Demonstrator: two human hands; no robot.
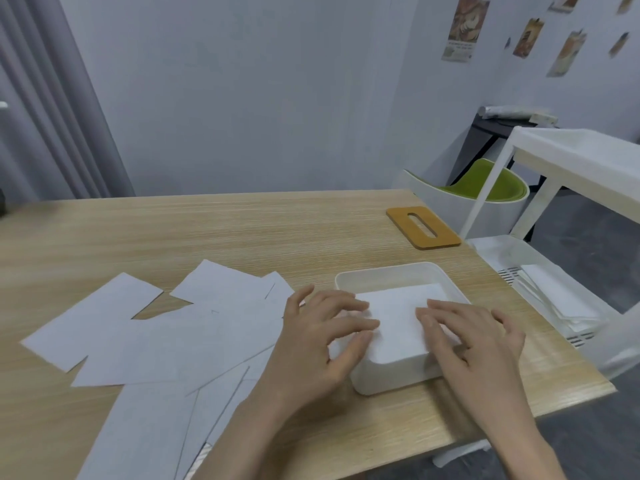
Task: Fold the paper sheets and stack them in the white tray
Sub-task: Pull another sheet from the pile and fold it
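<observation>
A white tray (388, 271) stands on the wooden table (242, 230), right of centre. A folded white paper (398, 317) lies on top of it, tilted over the near rim. My left hand (311, 341) rests on the paper's left edge with its fingers spread and fairly straight. On the paper's right edge lie the straight fingers of my right hand (474, 341). Several unfolded white sheets (138, 334) lie overlapping on the table to the left, reaching the near edge.
A flat wooden lid with a slot (423, 227) lies behind the tray near the table's right edge. A white plastic cart (571, 174) holding folded white sheets (561, 299) stands right of the table. A green and white chair (478, 192) is behind.
</observation>
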